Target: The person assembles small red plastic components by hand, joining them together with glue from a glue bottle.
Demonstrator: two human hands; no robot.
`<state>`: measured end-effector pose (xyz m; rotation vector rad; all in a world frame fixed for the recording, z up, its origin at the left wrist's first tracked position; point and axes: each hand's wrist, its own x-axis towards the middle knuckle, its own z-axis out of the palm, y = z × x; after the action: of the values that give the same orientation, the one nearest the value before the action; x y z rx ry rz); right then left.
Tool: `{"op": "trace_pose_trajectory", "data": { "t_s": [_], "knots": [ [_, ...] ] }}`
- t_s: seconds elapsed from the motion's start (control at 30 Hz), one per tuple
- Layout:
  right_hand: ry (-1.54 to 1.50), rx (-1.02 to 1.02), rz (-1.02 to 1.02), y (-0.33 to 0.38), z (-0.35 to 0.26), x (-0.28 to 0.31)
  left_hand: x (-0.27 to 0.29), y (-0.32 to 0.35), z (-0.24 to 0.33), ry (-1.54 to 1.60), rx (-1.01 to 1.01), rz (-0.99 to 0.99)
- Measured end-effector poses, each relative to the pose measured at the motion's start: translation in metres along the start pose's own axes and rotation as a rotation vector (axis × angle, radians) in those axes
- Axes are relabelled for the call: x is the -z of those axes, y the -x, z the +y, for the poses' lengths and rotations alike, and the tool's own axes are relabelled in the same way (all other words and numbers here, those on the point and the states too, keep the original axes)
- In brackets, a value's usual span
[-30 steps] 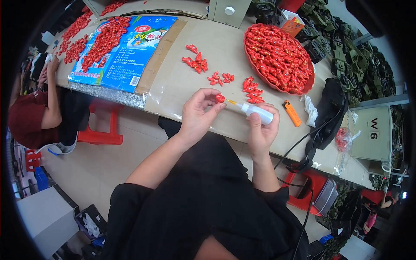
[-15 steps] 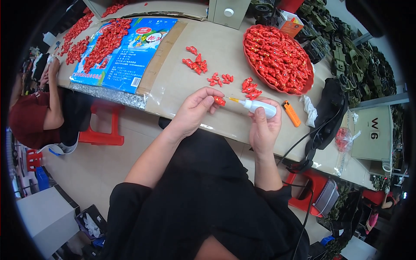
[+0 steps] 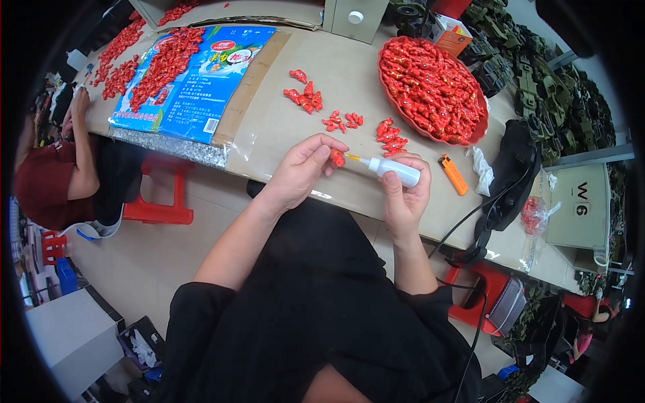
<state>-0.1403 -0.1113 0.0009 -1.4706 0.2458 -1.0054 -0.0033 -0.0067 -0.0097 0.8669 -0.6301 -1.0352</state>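
Between the thumb and fingers of my left hand point(image 3: 306, 168) is a small red figurine point(image 3: 337, 158), held just over the front part of the table. My right hand point(image 3: 408, 198) grips a white squeeze bottle point(image 3: 398, 172) with a thin yellowish nozzle. The nozzle tip points left and is at the figurine, touching it or very close. Beyond my hands lie small groups of similar red figurines point(image 3: 307, 99), with another group point(image 3: 390, 136) nearer the bottle. A round red tray point(image 3: 478, 138) heaped with such figurines stands at the far right.
An orange lighter point(image 3: 453, 175), a crumpled white tissue point(image 3: 481, 171) and a black bag with a cable point(image 3: 510, 181) lie to the right. Left, red figurines cover part of a blue printed sheet point(image 3: 195, 107). A person point(image 3: 57, 174) sits at the table's left, near a red stool point(image 3: 161, 201).
My right hand has moved slightly left with the squeeze bottle, bringing the nozzle to the figurine. The figurine has turned a little in my left hand.
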Motion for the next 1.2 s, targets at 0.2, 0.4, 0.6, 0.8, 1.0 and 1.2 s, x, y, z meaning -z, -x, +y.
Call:
{"op": "trace_pose_trajectory", "data": {
  "t_s": [0.2,0.4,0.6,0.8,1.0,1.2],
  "knots": [
    [0.03,0.005,-0.011,0.0001,0.0009,-0.0005,0.0009,0.0001,-0.0012,-0.022,0.001,0.015],
    [0.016,-0.022,-0.003,-0.0001,-0.0002,-0.0008,0.0009,0.0002,-0.0013,-0.034,-0.001,0.01],
    [0.027,-0.029,0.005,0.0002,-0.0011,-0.0001,-0.0003,0.0008,-0.0001,-0.032,-0.005,0.013],
    [0.036,-0.023,-0.003,0.0004,-0.0015,0.0007,-0.0004,0.001,0.0,-0.051,-0.003,0.031],
    [0.077,-0.016,-0.011,0.0011,-0.0017,0.0009,-0.0008,0.001,0.0002,-0.046,-0.001,0.033],
    [0.03,-0.035,-0.026,0.0013,-0.0037,0.0014,-0.0001,0.0008,-0.0012,-0.04,-0.013,0.022]
  ]
}}
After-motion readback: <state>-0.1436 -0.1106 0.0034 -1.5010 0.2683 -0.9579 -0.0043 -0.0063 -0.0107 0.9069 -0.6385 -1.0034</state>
